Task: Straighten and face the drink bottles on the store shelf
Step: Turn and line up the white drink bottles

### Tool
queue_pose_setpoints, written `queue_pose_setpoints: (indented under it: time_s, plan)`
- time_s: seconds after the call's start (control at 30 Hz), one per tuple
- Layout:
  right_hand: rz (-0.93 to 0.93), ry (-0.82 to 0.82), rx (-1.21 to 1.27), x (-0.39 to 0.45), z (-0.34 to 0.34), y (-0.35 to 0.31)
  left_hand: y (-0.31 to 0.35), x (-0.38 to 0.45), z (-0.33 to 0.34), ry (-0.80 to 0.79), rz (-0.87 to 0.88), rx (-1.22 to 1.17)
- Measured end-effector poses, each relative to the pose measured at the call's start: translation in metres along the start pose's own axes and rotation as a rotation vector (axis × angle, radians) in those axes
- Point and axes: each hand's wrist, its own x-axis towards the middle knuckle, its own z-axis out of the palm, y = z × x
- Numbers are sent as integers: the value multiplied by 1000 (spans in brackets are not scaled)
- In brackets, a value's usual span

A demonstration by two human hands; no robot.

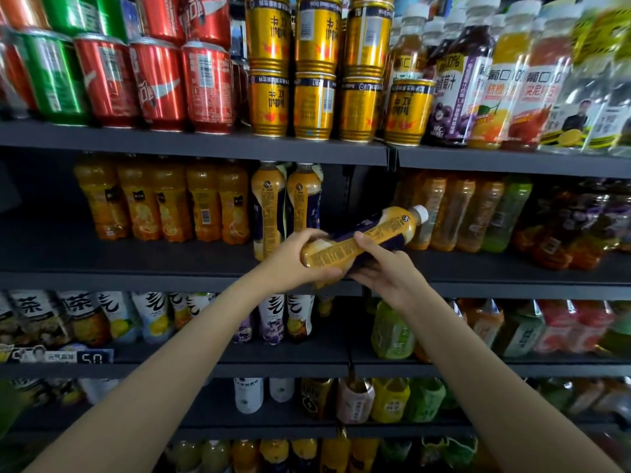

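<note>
Two bare arms reach up from the bottom of the view, and both hands hold one yellow bottle [367, 238] in front of the middle shelf [136, 264]. The left hand [295, 259] wraps its curled fingers around the bottle's bottom end, with the thumb under it. The right hand [382, 268] holds the bottle's middle, with its thumb pressed on top of the label and its fingers curled below. The bottle lies tilted, almost on its side, and its white cap [420, 213] points up and away to the right of the fingers. It does not touch the shelf. Just behind the left hand's fingers stand two matching bottles [286, 203], upright and side by side. Farther left of the fingers is a row of orange drink bottles [160, 199]. To the right, past the white cap, stand more orange bottles [454, 213] and a green one [508, 216]. High above the fingers, on the top shelf, are gold cans [314, 107] stacked in two layers, with red cans [157, 87] to their left and juice bottles [495, 93] to their right.
</note>
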Motion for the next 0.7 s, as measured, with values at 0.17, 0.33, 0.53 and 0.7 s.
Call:
queue_pose_setpoints:
  time_s: [0.17, 0.33, 0.53, 0.7]
  plan:
    - [-19, -89, 85, 1, -9, -4, -6, -10, -4, -210, -292, -647]
    - [-12, -119, -8, -2, -8, -6, -12, -5, 6, 200, 127, 38]
    - [132, -3, 278, 2, -2, 1, -19, -2, 10, 380, 481, 466]
    - [-42, -35, 107, 15, -16, 6, -28, 2, 12, 278, 409, 366]
